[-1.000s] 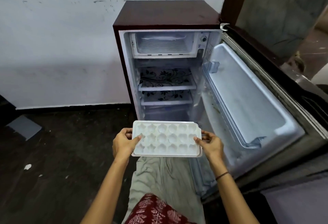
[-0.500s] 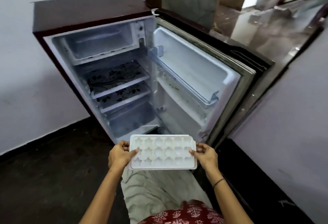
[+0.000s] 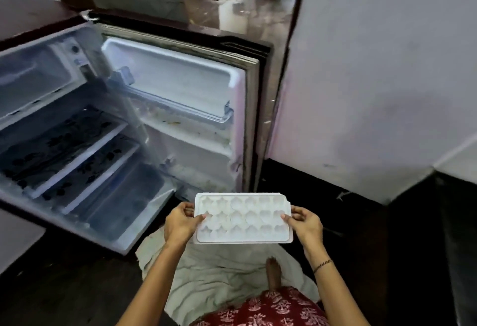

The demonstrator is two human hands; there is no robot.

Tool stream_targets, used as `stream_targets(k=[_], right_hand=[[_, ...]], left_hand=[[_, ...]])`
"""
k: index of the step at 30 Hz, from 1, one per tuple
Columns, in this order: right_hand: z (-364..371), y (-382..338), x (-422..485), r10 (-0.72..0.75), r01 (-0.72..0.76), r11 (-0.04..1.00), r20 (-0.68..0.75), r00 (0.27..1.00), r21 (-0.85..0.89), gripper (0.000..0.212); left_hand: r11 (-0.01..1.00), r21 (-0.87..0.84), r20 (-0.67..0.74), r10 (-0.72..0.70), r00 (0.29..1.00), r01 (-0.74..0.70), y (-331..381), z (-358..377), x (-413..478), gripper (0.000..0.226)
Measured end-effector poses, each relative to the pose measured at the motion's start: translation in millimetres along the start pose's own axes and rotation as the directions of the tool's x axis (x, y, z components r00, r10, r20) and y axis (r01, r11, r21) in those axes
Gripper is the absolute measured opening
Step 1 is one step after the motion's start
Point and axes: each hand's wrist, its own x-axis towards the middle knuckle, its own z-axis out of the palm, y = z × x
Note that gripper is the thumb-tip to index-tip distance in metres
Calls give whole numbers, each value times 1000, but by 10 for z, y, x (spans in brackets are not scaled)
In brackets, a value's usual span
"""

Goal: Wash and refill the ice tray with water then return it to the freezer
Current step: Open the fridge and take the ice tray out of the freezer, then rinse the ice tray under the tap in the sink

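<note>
The ice tray (image 3: pixel 243 218) is held level by its short ends, pinched between the left hand (image 3: pixel 180 223) and right hand (image 3: pixel 305 222), just in front of the open fridge (image 3: pixel 85 144). Its cups look empty, so washing, refilling and the return to the freezer are judged still to be done.

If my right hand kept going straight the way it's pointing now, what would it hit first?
The white plastic ice tray it grips: the right hand points left across it. Beyond the tray, probably the left hand at the other end, though depth is unclear.
</note>
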Motion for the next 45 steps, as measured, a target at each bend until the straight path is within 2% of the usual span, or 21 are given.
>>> stream_targets(k=[8,12,17,21,28,34,38,42,45], right_hand=[[-611,106,-152,34,-8,994,-244,969,106,25],[-949,135,-122,48,-5,993,-361,931,120,30],[-1447,105,-59,85,-6,986,-482,872,164,33],[-1906,83,-5,136,15,969,-580,803,247,32],[-2695,163,126,223,32,945,-716,662,324,33],[-3321,343,153,314,84,907,-795,520,413,29],[-3676,442,97,348,105,893,-820,453,437,21],[-3921,549,0,403,124,870,-834,378,477,22],[-4050,663,-113,450,172,835,-828,334,523,29]], left_hand=[[989,10,184,144,972,-149,400,575,-5,30],[981,-18,268,190,944,-193,651,931,-6,27],[946,-6,361,305,881,-324,1088,1464,-108,26],[883,24,450,408,794,-468,1532,1944,-258,26],[801,-21,604,487,631,-599,2189,2920,-512,34],[750,-72,736,485,472,-658,2613,3842,-854,32],[737,-109,788,473,394,-667,2855,4294,-1153,34],[706,-147,825,474,307,-693,3010,4634,-1468,27],[681,-175,863,454,223,-711,3098,4828,-1723,25]])
